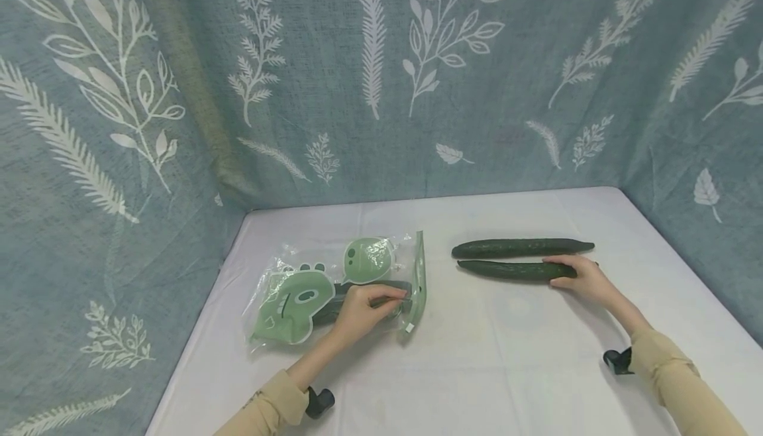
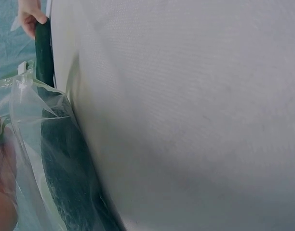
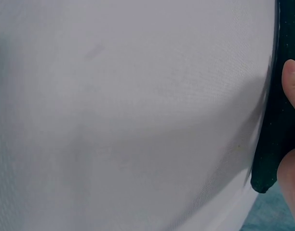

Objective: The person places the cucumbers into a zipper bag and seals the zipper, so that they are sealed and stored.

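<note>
A clear zip bag (image 1: 280, 310) printed with a green cartoon dinosaur lies on the left half of the table, dark green cucumbers (image 2: 65, 163) inside it. My left hand (image 1: 365, 310) pinches the bag's plastic near its green-edged mouth (image 1: 420, 277), which faces right. At the right, my right hand (image 1: 581, 280) grips the right end of a cucumber (image 1: 503, 270), fingers over the far side and thumb on the near side. This cucumber points left toward the bag mouth, with a gap between them. In the right wrist view, the thumb (image 3: 293, 84) lies along the cucumber's dark skin.
Another cucumber (image 1: 518, 247) lies just behind the held one, almost parallel. A white cloth (image 1: 477, 370) covers the table. Blue-green curtains (image 1: 334, 78) with white leaf patterns hang behind and at both sides.
</note>
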Demonstrator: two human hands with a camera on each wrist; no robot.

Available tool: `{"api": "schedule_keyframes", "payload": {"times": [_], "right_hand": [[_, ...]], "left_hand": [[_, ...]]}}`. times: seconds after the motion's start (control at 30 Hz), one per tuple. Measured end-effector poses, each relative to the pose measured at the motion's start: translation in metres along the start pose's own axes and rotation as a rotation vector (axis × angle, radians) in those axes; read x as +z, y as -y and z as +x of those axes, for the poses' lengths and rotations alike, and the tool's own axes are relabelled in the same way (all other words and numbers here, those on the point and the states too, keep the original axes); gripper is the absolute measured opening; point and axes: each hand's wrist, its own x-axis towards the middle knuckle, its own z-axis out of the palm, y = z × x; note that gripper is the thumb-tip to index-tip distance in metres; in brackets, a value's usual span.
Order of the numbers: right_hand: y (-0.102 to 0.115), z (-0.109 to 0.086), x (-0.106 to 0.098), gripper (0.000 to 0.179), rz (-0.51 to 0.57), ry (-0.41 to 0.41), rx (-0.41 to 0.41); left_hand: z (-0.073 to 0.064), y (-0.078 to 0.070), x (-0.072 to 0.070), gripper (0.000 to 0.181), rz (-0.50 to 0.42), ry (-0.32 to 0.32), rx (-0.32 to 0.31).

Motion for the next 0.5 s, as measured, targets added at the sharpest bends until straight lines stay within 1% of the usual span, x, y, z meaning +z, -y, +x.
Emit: {"api": "schedule_keyframes", "payload": {"times": [0.17,0.33,0.37,0.43,0.47,0.5], "right_hand": [[-0.002,-0.002,0.001,0.051,0.047,0.001,0.019],[-0.001,-0.004,0.003,0.051,0.095,-0.006,0.024],[-0.001,-0.004,0.003,0.051,0.102,-0.007,0.022],[0.001,-0.005,0.004,0.052,0.112,-0.007,0.018],[0.002,-0.005,0.005,0.051,0.116,-0.006,0.014],[0.003,-0.005,0.005,0.051,0.118,-0.006,0.011]], "left_hand": [[0.0,0.0,0.0,0.014,-0.008,0.007,-0.009],[0.0,0.002,0.002,0.014,-0.012,-0.003,-0.005],[0.0,0.0,0.002,0.014,-0.009,-0.001,-0.011],[0.0,-0.009,0.0,0.014,-0.005,0.003,-0.018],[0.0,-0.009,-0.001,0.014,0.001,0.007,-0.003],[0.0,-0.015,-0.002,0.014,0.0,0.009,-0.006]]}}
